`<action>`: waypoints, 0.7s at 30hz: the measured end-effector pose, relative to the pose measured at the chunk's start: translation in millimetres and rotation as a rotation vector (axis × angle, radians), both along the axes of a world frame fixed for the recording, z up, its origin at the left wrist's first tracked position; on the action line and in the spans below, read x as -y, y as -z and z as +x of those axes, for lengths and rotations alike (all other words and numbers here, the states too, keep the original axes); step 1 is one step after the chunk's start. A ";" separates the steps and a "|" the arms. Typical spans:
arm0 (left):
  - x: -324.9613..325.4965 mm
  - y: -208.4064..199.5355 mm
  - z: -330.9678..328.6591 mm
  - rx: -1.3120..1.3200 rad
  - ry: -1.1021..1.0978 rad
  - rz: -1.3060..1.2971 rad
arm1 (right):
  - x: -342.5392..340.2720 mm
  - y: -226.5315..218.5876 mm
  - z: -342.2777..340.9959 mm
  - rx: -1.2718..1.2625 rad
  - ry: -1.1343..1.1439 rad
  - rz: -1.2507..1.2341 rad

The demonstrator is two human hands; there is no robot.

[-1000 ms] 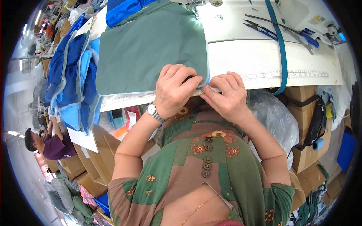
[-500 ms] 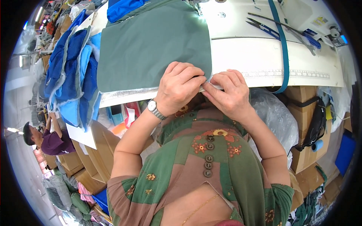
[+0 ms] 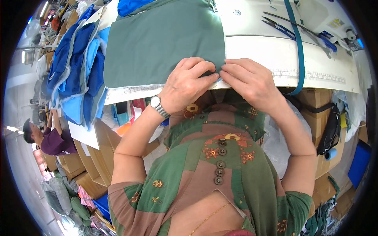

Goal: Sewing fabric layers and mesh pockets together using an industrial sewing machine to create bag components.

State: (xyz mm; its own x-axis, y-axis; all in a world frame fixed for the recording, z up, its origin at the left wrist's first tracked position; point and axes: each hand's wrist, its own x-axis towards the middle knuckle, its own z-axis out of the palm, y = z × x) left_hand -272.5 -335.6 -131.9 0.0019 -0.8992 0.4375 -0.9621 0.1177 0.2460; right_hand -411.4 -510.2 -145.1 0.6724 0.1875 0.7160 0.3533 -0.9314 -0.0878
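A grey-green fabric panel (image 3: 165,43) lies flat on the white sewing table, its far right edge by the metal foot of a sewing machine (image 3: 212,4). My left hand (image 3: 191,80) pinches the panel's near right corner between thumb and fingers. Just right of that corner is my right hand (image 3: 248,76), thumb and fingertips drawn together close to the cloth's edge. Whether it still grips cloth there, the frame does not show clearly. A whitish layer shows beneath the panel's near edge.
Thread snips (image 3: 279,29) and scissors (image 3: 325,41) lie at the table's right, near a teal strap (image 3: 298,51). A printed ruler (image 3: 311,76) runs along the front edge. Blue fabric pieces (image 3: 75,67) hang at left. Cardboard boxes (image 3: 100,157) stand below; a person (image 3: 55,137) is farther left.
My right hand has shifted slightly right and up, turning its fingers toward the corner. The panel has moved slightly right and away from me, with my left hand still at its corner.
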 end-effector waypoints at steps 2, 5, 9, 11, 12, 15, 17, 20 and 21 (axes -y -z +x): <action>-1.7 -1.1 0.6 0.036 0.003 0.018 | 7.8 2.1 8.0 -0.077 -0.074 -0.075; -2.4 -3.6 1.3 0.089 0.013 0.026 | 8.5 -5.3 12.3 -0.190 -0.161 -0.245; -3.6 3.3 -6.5 0.039 -0.040 -0.095 | 6.7 -7.9 18.7 -0.208 -0.186 -0.313; -2.5 1.1 -10.5 0.034 -0.062 -0.097 | 8.1 1.2 19.7 -0.187 -0.161 -0.168; -2.2 0.8 -12.3 0.029 -0.080 -0.098 | 8.0 5.2 19.5 -0.166 -0.131 -0.020; 1.4 5.9 -15.0 0.070 -0.163 -0.117 | 2.8 8.4 14.7 -0.171 -0.050 0.184; 1.2 10.3 -11.7 0.090 -0.151 -0.133 | 0.7 10.2 13.0 -0.159 -0.037 0.209; 0.9 14.0 -9.8 0.111 -0.133 -0.171 | -0.6 11.8 11.2 -0.136 -0.030 0.251; 1.3 14.7 -9.2 0.113 -0.129 -0.193 | -0.8 12.2 11.2 -0.125 -0.039 0.270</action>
State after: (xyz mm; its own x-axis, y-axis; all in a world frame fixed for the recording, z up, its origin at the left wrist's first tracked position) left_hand -281.7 -336.9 -146.6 0.0522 -0.7946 0.6049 -0.9923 0.0266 0.1206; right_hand -400.2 -509.5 -157.3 0.7548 0.0294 0.6553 0.3592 -0.8544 -0.3754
